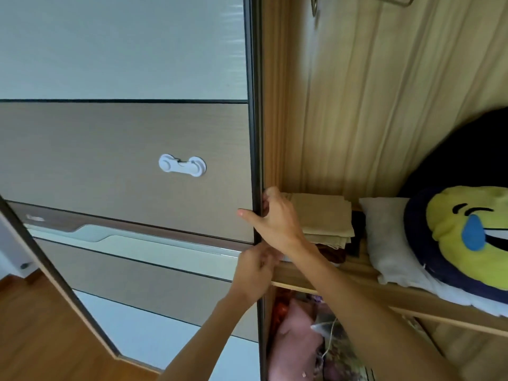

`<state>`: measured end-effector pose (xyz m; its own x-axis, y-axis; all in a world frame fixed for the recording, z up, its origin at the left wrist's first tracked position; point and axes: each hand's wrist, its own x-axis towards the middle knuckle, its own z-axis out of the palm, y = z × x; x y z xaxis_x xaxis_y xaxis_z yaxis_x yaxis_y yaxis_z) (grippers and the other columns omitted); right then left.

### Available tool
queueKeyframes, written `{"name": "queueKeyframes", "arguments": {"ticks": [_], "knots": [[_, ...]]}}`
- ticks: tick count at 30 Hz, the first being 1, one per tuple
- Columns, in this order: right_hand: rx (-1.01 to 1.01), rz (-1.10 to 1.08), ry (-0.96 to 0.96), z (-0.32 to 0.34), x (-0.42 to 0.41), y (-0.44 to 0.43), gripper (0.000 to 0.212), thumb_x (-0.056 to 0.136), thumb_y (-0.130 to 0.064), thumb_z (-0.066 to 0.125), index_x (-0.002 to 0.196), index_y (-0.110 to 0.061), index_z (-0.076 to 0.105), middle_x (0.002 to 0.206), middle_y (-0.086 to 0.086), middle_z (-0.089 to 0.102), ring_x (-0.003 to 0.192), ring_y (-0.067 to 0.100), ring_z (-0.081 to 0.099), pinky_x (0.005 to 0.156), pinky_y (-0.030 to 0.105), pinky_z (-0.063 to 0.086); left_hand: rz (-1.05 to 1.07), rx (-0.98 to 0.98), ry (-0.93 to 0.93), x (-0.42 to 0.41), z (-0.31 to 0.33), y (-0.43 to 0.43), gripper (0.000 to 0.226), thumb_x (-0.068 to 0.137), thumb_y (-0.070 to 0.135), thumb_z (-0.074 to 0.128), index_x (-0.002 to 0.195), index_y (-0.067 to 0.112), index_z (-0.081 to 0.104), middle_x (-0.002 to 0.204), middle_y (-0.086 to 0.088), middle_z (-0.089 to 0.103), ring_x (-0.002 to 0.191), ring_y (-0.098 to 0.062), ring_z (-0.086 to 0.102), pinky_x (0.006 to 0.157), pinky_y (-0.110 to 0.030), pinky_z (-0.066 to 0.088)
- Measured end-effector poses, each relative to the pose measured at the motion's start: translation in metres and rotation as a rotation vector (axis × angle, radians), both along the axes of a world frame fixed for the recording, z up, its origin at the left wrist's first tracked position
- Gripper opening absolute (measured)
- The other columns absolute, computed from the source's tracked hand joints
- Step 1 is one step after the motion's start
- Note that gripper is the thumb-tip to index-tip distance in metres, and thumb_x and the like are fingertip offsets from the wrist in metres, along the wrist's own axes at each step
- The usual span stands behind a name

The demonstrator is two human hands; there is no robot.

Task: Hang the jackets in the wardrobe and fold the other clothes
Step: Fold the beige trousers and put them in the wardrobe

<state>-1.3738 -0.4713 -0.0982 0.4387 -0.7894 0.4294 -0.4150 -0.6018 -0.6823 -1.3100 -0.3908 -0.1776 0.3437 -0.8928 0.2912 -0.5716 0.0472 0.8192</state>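
Both forearms reach up as my right hand and left hand clamp fingers around the door edge, opening the wardrobe; no jackets in sight, so fetching one comes next.

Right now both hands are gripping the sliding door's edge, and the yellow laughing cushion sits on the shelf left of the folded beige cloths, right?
Not quite. In the head view the yellow laughing cushion sits right of the folded beige cloths, not left. Both hands, left and right, do grip the sliding door's edge.
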Motion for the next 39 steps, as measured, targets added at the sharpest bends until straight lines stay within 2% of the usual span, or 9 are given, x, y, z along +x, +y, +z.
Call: {"name": "queueKeyframes", "arguments": {"ticks": [6, 11, 16, 19, 23, 27, 31, 34, 39], "knots": [[0.071, -0.015, -0.014, 0.007, -0.028, 0.003, 0.05, 0.076, -0.053, 0.077, 0.101, -0.02, 0.049, 0.087, -0.007, 0.063, 0.076, 0.011, 0.062, 0.059, 0.022, 0.048, 0.123, -0.231, 0.001, 0.013, 0.017, 0.025, 0.019, 0.099, 0.014, 0.056, 0.11, 0.025, 0.067, 0.103, 0.012, 0.071, 0.093, -0.005, 0.066, 0.077, -0.024, 0.058], [0.091, -0.086, -0.03, 0.011, -0.076, 0.001, 0.048, 0.076, -0.049, 0.08, 0.101, -0.02, 0.051, 0.088, -0.012, 0.062, 0.078, 0.004, 0.06, 0.057, 0.015, 0.042, 0.184, -0.309, -0.051, 0.004, 0.026, 0.026, 0.035, 0.096, 0.007, 0.056, 0.125, 0.026, 0.061, 0.122, 0.006, 0.06, 0.104, -0.004, 0.06, 0.08, -0.007, 0.049], [0.142, -0.159, -0.065, 0.012, -0.141, -0.005, 0.049, 0.075, -0.049, 0.08, 0.106, -0.022, 0.052, 0.095, -0.012, 0.062, 0.083, 0.004, 0.06, 0.061, 0.016, 0.044, 0.187, -0.369, -0.144, -0.03, 0.033, 0.012, 0.042, 0.087, 0.006, 0.054, 0.125, 0.023, 0.062, 0.124, 0.006, 0.053, 0.111, -0.016, 0.057, 0.09, -0.037, 0.055], [0.168, -0.241, -0.091, 0.008, -0.182, -0.008, 0.054, 0.076, -0.049, 0.079, 0.114, -0.022, 0.052, 0.097, -0.01, 0.061, 0.085, 0.004, 0.059, 0.064, 0.017, 0.044, 0.14, -0.441, -0.187, -0.05, 0.036, 0.003, 0.05, 0.083, 0.004, 0.053, 0.129, 0.022, 0.059, 0.127, 0.004, 0.047, 0.12, -0.016, 0.051, 0.095, -0.039, 0.052], [-0.023, -0.531, -0.263, -0.009, -0.223, 0.005, 0.056, 0.08, -0.037, 0.079, 0.122, -0.018, 0.047, 0.093, -0.006, 0.054, 0.076, 0.011, 0.057, 0.067, 0.029, 0.048, 0.08, -0.492, -0.194, -0.08, 0.042, -0.008, 0.061, 0.08, 0.001, 0.051, 0.138, 0.021, 0.053, 0.138, 0.002, 0.041, 0.131, -0.017, 0.043, 0.102, -0.031, 0.046], [-0.434, -0.451, -0.208, 0.009, -0.231, 0.033, 0.04, 0.091, -0.028, 0.068, 0.127, -0.022, 0.052, 0.106, -0.004, 0.049, 0.068, 0.005, 0.047, 0.06, 0.024, 0.047, -0.014, -0.548, -0.288, -0.112, 0.048, -0.018, 0.064, 0.077, -0.006, 0.056, 0.138, 0.013, 0.052, 0.139, -0.005, 0.044, 0.13, -0.021, 0.043, 0.111, -0.016, 0.026], [-0.709, -0.447, 0.014, 0.045, -0.239, 0.014, 0.039, 0.091, -0.026, 0.069, 0.127, -0.025, 0.056, 0.124, -0.004, 0.046, 0.089, 0.016, 0.059, 0.055, 0.031, 0.054, -0.056, -0.557, -0.313, -0.132, 0.055, -0.024, 0.068, 0.076, -0.009, 0.06, 0.14, 0.015, 0.051, 0.145, -0.006, 0.042, 0.134, -0.02, 0.04, 0.113, -0.024, 0.03], [-0.69, -0.484, 0.113, 0.049, -0.266, -0.008, 0.032, 0.092, -0.019, 0.067, 0.122, -0.024, 0.06, 0.12, -0.001, 0.053, 0.084, 0.026, 0.063, 0.055, 0.041, 0.056, -0.064, -0.581, -0.365, -0.136, 0.059, -0.027, 0.069, 0.076, -0.009, 0.061, 0.141, 0.013, 0.051, 0.151, -0.009, 0.038, 0.138, -0.025, 0.038, 0.115, -0.035, 0.033], [-0.645, -0.588, 0.158, 0.052, -0.327, -0.019, 0.027, 0.088, -0.004, 0.065, 0.111, -0.018, 0.059, 0.116, 0.003, 0.059, 0.079, 0.032, 0.063, 0.057, 0.039, 0.052, -0.013, -0.612, -0.546, -0.128, 0.061, -0.036, 0.071, 0.076, -0.006, 0.064, 0.144, 0.007, 0.048, 0.159, -0.016, 0.029, 0.146, -0.033, 0.031, 0.113, -0.053, 0.034]]}}
